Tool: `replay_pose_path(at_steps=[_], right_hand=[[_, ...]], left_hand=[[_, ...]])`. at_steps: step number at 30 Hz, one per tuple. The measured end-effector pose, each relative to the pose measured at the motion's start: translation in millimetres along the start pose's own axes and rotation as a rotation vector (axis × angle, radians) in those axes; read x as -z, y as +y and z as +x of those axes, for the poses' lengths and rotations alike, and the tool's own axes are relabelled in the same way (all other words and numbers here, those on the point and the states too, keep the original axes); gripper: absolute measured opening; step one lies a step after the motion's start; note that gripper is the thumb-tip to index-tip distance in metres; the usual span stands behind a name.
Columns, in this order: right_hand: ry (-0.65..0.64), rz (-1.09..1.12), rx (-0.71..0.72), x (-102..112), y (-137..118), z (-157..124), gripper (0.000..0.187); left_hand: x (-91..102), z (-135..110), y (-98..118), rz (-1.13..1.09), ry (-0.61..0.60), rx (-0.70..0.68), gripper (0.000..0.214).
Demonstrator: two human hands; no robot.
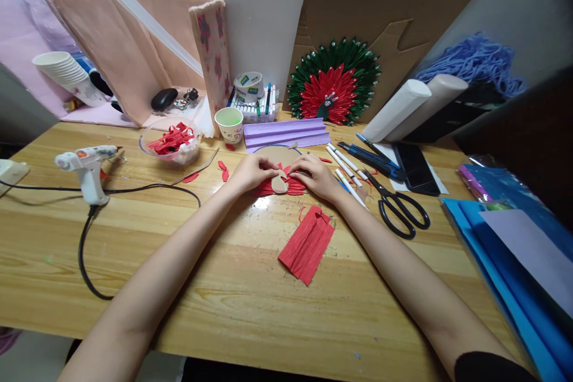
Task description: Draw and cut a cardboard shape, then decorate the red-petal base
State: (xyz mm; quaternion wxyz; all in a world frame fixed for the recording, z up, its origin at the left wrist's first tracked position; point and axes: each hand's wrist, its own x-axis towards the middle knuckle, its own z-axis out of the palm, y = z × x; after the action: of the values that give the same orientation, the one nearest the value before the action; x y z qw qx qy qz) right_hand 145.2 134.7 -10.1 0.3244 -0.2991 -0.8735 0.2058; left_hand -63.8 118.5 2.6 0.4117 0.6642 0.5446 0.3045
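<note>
Both hands meet over a round cardboard base (276,155) that lies flat on the table. Red crepe-paper petals (294,186) fan out around a small beige cardboard piece (280,182) at its near side. My left hand (255,173) is closed, its fingertips pinching at the petals by the left of the small piece. On the other side, my right hand (317,176) curls over the petals with its fingers pressed together on them. The fingers hide part of the petals. Nearer to me lies a folded strip of red crepe paper (307,245).
At left stands a white glue gun (89,170) with its black cable. A bowl of red paper pieces (170,143) and a paper cup (229,125) are behind. Black scissors (400,209), markers (347,164) and a utility knife (371,158) lie right. A green-and-red paper peacock (333,86) leans at the back.
</note>
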Motion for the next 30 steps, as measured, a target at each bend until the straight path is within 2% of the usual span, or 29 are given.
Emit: replay_pose_path(at_steps=[16, 30], right_hand=[[0.002, -0.006, 0.007, -1.7, 4.2, -1.3, 0.007], [-0.004, -0.012, 0.017, -1.3, 3.9, -0.8, 0.008]], left_hand=[[0.9, 1.0, -1.8, -0.017, 0.001, -0.004, 0.02], [2.2, -1.4, 2.7, -0.007, -0.008, 0.044, 0.017]])
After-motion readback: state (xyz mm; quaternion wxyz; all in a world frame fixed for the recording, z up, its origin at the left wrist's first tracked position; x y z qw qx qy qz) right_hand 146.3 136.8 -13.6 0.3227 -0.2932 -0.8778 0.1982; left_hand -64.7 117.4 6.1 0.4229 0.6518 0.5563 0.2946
